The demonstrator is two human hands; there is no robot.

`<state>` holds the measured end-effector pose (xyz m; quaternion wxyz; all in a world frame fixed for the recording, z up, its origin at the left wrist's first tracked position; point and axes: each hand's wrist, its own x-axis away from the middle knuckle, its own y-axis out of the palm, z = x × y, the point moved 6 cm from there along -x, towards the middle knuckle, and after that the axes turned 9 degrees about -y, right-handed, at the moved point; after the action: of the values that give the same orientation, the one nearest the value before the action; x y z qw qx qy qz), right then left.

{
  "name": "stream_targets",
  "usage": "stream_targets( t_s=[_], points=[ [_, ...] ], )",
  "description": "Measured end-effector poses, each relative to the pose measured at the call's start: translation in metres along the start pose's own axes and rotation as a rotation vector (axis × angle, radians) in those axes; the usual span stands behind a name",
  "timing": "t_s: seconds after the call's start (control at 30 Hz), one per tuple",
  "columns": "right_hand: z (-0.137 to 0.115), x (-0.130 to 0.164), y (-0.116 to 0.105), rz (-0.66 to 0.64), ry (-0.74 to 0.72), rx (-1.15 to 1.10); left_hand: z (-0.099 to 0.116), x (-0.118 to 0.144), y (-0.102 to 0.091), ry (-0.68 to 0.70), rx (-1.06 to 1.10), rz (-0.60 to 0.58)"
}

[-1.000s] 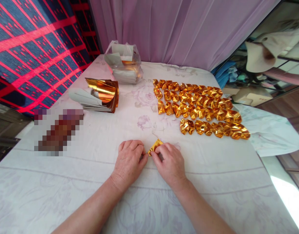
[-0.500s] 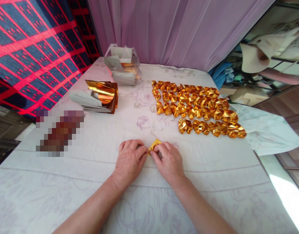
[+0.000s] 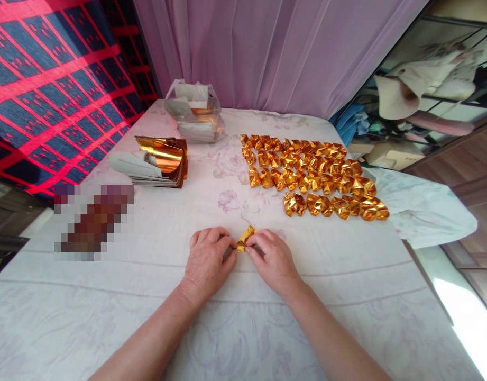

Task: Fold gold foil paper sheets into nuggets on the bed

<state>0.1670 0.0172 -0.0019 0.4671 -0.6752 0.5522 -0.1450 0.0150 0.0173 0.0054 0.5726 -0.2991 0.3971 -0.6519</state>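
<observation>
A small folded piece of gold foil paper (image 3: 246, 238) lies between my hands at the middle of the table. My left hand (image 3: 211, 259) pinches its left edge with thumb and forefinger, the other fingers curled on the cloth. From the right, my right hand (image 3: 273, 259) grips the paper between thumb and fingertips. Beyond it, to the right, stand several rows of folded gold foil pieces (image 3: 302, 159). A stack of gold and grey foil sheets (image 3: 159, 164), curled over, sits to the far left of the paper.
A clear plastic bag (image 3: 195, 114) with more sheets stands at the back left. The table wears a white floral cloth (image 3: 211, 206). A blurred reddish patch (image 3: 96, 219) covers something at left. Purple curtain (image 3: 267, 53) behind; a cluttered shelf (image 3: 417, 100) on the right.
The gold paper looks narrower and more folded between my fingertips. Both hands stay at nearly the same spot. The whole view has shifted slightly.
</observation>
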Motion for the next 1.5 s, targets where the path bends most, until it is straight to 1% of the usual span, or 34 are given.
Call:
stream_targets(
  t_s=[0.3,0.6,0.83,0.97,1.1,1.23,1.37,1.5],
  points=[
    [-0.0031,0.0006,0.0012,0.003,0.001,0.057,0.0035,-0.0011,-0.0001,-0.017,-0.013,0.023],
    [-0.0036,0.0020,0.0030,-0.002,-0.039,0.109,0.0050,-0.0009,0.0011,-0.022,-0.018,0.034],
    [-0.0051,0.0033,0.0023,0.034,-0.077,0.134,0.0046,0.0007,0.0021,-0.025,-0.003,0.040],
    [-0.0066,0.0033,0.0024,0.034,-0.101,0.159,0.0040,0.0011,0.0022,-0.047,0.023,0.028],
    [-0.0088,0.0032,0.0030,0.065,-0.124,0.197,0.0040,0.0014,0.0019,-0.065,0.041,0.031],
    [-0.0087,0.0035,0.0045,0.087,-0.123,0.232,0.0036,0.0015,0.0026,-0.076,0.041,0.024],
    [-0.0063,0.0038,0.0053,0.091,-0.122,0.208,0.0024,0.0018,0.0036,-0.080,0.030,0.009],
    [-0.0021,0.0037,0.0052,0.084,-0.093,0.136,0.0009,0.0013,0.0038,-0.080,0.047,-0.006]
  ],
)
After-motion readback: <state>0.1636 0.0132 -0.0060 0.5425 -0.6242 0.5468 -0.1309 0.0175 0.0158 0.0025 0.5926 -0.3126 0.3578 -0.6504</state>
